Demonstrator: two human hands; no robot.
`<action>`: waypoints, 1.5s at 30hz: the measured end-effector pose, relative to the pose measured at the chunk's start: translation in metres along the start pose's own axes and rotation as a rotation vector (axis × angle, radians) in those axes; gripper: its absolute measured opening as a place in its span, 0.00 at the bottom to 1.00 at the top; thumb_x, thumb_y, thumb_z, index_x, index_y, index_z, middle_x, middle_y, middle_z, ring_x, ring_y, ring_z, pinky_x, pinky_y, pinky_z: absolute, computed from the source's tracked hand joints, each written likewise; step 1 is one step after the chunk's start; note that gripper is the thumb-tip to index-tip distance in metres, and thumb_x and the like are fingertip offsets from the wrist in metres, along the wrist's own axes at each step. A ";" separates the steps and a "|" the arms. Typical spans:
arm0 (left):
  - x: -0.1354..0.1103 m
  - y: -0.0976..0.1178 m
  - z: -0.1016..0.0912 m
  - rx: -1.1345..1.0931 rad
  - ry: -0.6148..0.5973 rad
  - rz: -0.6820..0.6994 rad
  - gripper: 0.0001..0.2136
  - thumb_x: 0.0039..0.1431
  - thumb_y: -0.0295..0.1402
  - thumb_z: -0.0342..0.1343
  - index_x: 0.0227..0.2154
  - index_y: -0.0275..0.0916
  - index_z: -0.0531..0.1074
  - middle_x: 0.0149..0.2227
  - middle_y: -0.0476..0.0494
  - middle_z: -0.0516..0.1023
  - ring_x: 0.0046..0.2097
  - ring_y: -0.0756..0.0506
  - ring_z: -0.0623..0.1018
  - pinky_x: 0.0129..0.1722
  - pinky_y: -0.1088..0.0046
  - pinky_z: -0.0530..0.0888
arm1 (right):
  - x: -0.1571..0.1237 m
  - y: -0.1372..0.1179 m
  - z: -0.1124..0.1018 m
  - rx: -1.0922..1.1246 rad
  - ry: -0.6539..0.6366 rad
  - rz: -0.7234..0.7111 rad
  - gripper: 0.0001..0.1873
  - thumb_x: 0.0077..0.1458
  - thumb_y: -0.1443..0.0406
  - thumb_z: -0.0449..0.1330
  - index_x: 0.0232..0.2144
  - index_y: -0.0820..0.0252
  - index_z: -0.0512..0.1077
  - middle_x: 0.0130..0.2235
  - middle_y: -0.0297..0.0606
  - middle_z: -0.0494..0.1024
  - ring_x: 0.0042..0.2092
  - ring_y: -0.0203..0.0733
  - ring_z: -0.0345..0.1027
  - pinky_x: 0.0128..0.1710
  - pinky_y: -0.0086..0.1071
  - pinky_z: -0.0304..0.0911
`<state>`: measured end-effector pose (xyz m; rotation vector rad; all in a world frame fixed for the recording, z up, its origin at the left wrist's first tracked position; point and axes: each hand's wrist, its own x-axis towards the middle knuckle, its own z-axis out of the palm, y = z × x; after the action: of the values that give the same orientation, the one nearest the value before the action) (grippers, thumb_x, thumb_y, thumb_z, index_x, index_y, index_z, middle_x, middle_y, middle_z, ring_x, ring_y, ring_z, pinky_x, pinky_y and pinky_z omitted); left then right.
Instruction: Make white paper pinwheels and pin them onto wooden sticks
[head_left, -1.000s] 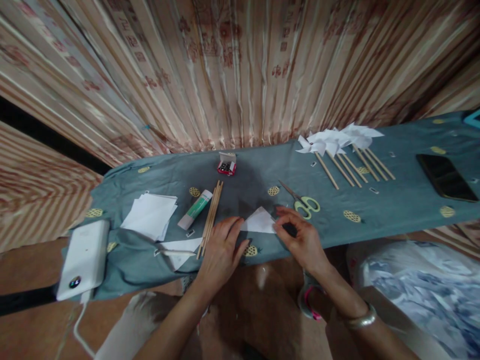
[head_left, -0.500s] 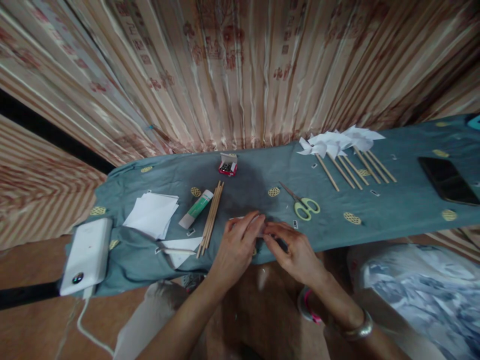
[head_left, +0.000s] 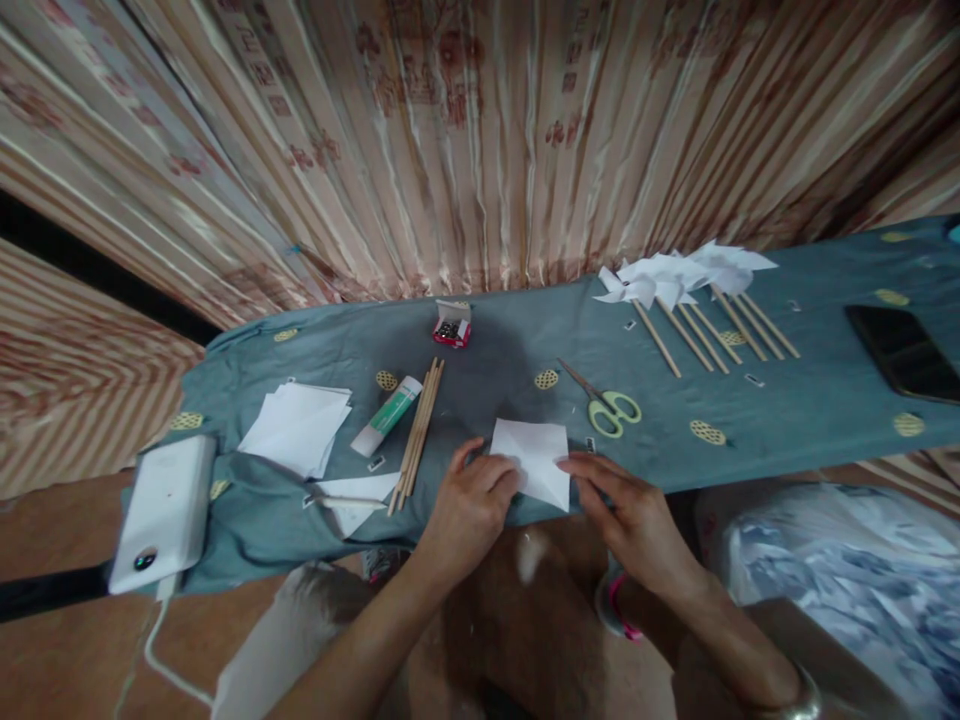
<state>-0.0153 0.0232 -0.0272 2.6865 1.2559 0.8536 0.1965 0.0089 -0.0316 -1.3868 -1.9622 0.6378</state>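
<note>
A square sheet of white paper [head_left: 534, 450] with faint creases lies spread at the front of the cloth. My left hand [head_left: 474, 500] pinches its left edge, thumb and fingers closed there. On the opposite side my right hand [head_left: 628, 512] holds the right edge between fingers and thumb. Green-handled scissors [head_left: 611, 410] lie beyond my right hand, blades pointing up and left. To the left of my left hand are several thin wooden sticks [head_left: 420, 430] in a bundle and a green and white glue box [head_left: 387, 416].
A red box of pushpins [head_left: 452, 328] stands open at the back. Several paper pinwheels [head_left: 660, 278] on sticks lie at back right, near a black phone [head_left: 900, 352]. On the left are stacked paper squares [head_left: 296, 428], a white pen [head_left: 352, 502] and a white power bank [head_left: 163, 515].
The paper, mostly hidden under my hands before, is now opened flat. My hands have moved apart, the right one to the right, each at one edge.
</note>
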 end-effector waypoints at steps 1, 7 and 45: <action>-0.001 0.000 0.001 -0.018 0.006 0.010 0.08 0.63 0.24 0.48 0.35 0.36 0.73 0.36 0.46 0.79 0.37 0.49 0.78 0.51 0.61 0.72 | -0.002 0.001 0.000 -0.057 -0.008 -0.054 0.19 0.60 0.70 0.50 0.50 0.57 0.72 0.53 0.46 0.74 0.55 0.46 0.68 0.55 0.43 0.65; -0.005 0.003 0.002 -0.089 0.029 0.049 0.07 0.61 0.22 0.50 0.37 0.34 0.72 0.37 0.44 0.80 0.38 0.49 0.78 0.50 0.65 0.73 | -0.001 0.002 -0.002 -0.244 -0.005 -0.237 0.19 0.60 0.72 0.51 0.51 0.58 0.70 0.66 0.49 0.52 0.68 0.54 0.42 0.62 0.54 0.51; -0.014 0.031 0.019 0.077 -0.152 0.052 0.17 0.66 0.27 0.42 0.55 0.30 0.64 0.60 0.35 0.67 0.65 0.41 0.59 0.62 0.57 0.59 | 0.038 0.013 0.016 -0.073 0.040 0.080 0.12 0.58 0.58 0.56 0.28 0.57 0.73 0.55 0.49 0.69 0.60 0.53 0.60 0.58 0.51 0.56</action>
<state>0.0089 -0.0042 -0.0412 2.7938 1.2150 0.6045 0.1845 0.0484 -0.0432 -1.5172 -1.9235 0.5754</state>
